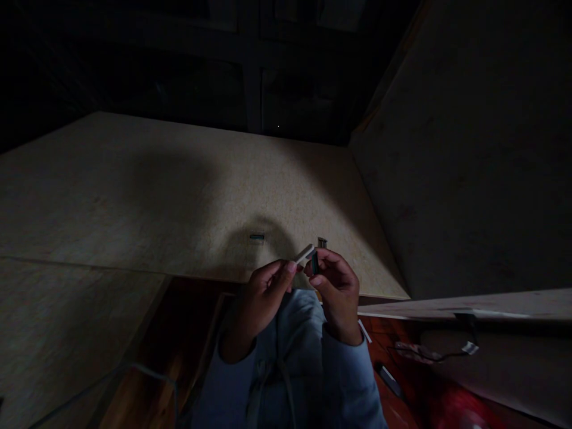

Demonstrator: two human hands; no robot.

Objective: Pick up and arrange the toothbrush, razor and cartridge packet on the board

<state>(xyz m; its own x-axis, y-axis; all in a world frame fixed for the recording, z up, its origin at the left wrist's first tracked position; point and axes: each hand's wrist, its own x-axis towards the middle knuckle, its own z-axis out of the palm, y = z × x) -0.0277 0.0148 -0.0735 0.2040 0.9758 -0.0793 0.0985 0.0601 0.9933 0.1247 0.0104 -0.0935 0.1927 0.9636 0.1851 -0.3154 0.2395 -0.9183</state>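
Beyond the pale tabletop (80, 196), we see a dark frame (252, 89) toward twelve o'clock. A grey panel (473, 155) stands between two and three. Around four we find a black cord (447, 357) and a blurred red object (465, 405); between seven and eight, a grey cable (149, 372) curves.

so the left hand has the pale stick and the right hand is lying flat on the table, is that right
Not quite: the right hand isn't lying flat on the table; the head view shows it curled, with a small dark piece between thumb and fingers. The left hand does have the pale stick.
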